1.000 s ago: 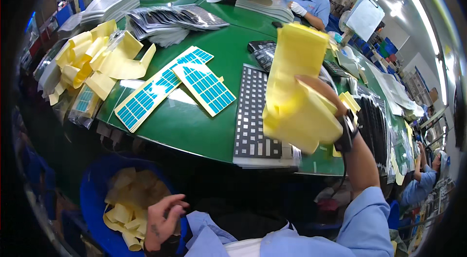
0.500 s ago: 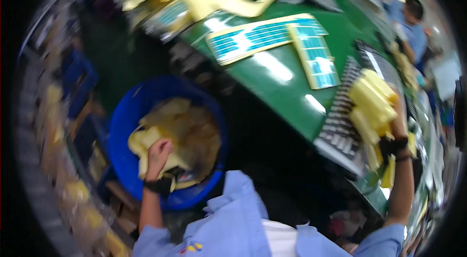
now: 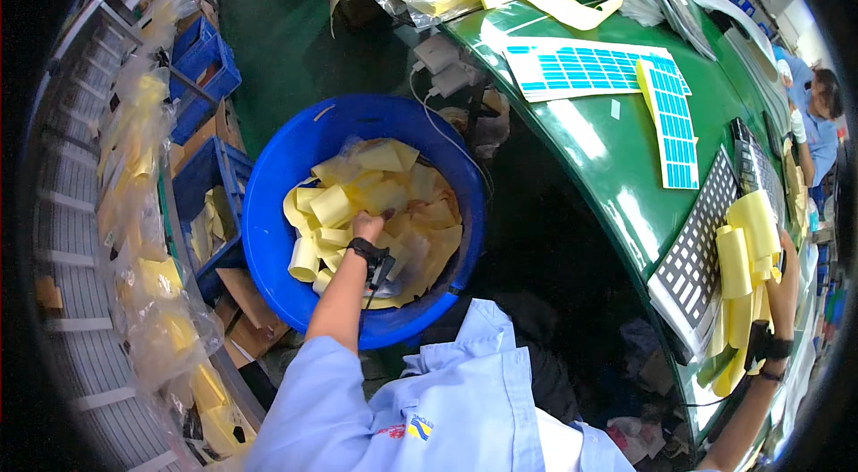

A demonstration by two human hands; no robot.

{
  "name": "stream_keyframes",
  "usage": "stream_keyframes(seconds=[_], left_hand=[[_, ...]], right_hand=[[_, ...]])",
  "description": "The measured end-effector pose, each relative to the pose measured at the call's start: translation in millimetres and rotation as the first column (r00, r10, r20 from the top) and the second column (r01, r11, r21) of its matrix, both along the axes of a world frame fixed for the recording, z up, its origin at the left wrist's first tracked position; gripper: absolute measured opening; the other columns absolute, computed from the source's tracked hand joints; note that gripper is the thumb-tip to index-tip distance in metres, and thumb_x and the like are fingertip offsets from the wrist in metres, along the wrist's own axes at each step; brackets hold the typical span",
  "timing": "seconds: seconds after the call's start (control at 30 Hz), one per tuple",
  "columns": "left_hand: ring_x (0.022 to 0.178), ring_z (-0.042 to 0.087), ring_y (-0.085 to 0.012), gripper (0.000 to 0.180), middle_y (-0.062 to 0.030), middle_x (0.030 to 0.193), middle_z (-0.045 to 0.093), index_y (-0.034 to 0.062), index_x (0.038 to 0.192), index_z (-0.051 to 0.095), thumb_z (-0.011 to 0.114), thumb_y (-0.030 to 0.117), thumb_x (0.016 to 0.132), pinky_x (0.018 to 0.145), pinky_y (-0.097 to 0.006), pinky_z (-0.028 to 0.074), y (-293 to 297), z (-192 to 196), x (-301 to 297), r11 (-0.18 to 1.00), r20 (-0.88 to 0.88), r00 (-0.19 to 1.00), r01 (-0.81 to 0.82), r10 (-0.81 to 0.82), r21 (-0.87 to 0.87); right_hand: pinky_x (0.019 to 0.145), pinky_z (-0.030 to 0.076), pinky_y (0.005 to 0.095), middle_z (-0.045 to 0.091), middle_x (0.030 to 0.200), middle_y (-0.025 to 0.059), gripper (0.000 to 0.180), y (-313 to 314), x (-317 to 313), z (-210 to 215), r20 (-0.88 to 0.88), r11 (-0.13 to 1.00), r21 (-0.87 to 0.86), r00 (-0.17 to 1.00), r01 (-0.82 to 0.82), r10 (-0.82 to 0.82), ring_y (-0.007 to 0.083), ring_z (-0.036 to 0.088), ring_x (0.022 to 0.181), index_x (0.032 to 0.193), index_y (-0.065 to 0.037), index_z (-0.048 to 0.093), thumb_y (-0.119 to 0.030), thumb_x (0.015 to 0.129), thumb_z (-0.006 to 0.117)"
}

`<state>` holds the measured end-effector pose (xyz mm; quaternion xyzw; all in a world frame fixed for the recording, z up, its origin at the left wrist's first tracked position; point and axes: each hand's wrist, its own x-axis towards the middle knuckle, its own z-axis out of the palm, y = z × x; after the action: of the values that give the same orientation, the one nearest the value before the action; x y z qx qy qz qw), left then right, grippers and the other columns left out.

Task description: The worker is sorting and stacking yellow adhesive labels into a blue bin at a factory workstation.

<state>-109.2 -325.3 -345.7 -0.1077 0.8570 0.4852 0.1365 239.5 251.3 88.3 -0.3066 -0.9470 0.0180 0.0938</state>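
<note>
Yellow backing strips [image 3: 380, 204] fill the blue bin [image 3: 268, 231] under your left hand [image 3: 366, 226]. The hand is plunged down among them, knuckles up, so its fingers are buried in the curled paper and you cannot tell from here whether they are spread or pinching a piece. Rolled scraps lie on every side of those fingers, with the bin's far rim beyond them and your wristband just behind.

Your right hand [image 3: 770, 293] is up at the edge of the green table [image 3: 608, 159], its fingers hidden behind a thick sheaf of yellow sheets [image 3: 746, 266] — the sheaf sits against the hand as if gripped, though the fingers themselves don't show. Just beside that sheaf, toward your left, lies a grey keyboard panel [image 3: 702, 244]. Farther from the fingers, two blue-and-white sticker sheets [image 3: 617, 79] rest flat on the table, one overlapping the other.
</note>
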Motion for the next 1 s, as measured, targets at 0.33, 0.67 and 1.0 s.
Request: stream_keyframes(seconds=[0.33,0.67,1.0], left_hand=[[0.088,0.056,-0.0367,0.028,-0.0205,0.090,0.060,-0.0007,0.094,0.058,0.061,0.015,0.070,0.075,-0.038,0.044,23,50,24,0.964,-0.199,0.974,-0.150,0.106,-0.219],[0.078,0.061,-0.0311,0.020,-0.0185,0.082,0.062,-0.0020,0.093,0.056,0.059,0.009,0.077,0.066,-0.033,0.046,64,172,78,0.951,-0.528,0.820,0.301,-0.221,0.069],[0.079,0.059,-0.0323,0.023,-0.0144,0.087,0.059,0.0032,0.087,0.058,0.057,-0.001,0.064,0.069,-0.037,0.048,68,275,152,0.641,-0.622,0.433,0.753,-0.653,-0.149]], right_hand=[[0.095,0.032,0.0402,0.047,0.118,0.0180,0.048,-171,4,39,-0.179,0.947,-0.261,0.973,-0.187,0.143,0.0295,0.044,0.110,0.119,0.000,0.042,-0.021,0.078,0.055],[0.091,0.039,0.0302,0.051,0.115,0.0134,0.041,-273,-122,-122,-0.187,-0.308,-0.946,0.948,-0.102,0.258,0.0190,0.050,0.105,0.120,0.000,0.043,-0.021,0.086,0.052],[0.095,0.034,0.0386,0.046,0.121,0.0134,0.054,-293,-166,-156,-0.225,-0.753,-0.626,0.971,-0.203,-0.075,0.0247,0.043,0.114,0.126,-0.001,0.032,-0.026,0.082,0.050]])
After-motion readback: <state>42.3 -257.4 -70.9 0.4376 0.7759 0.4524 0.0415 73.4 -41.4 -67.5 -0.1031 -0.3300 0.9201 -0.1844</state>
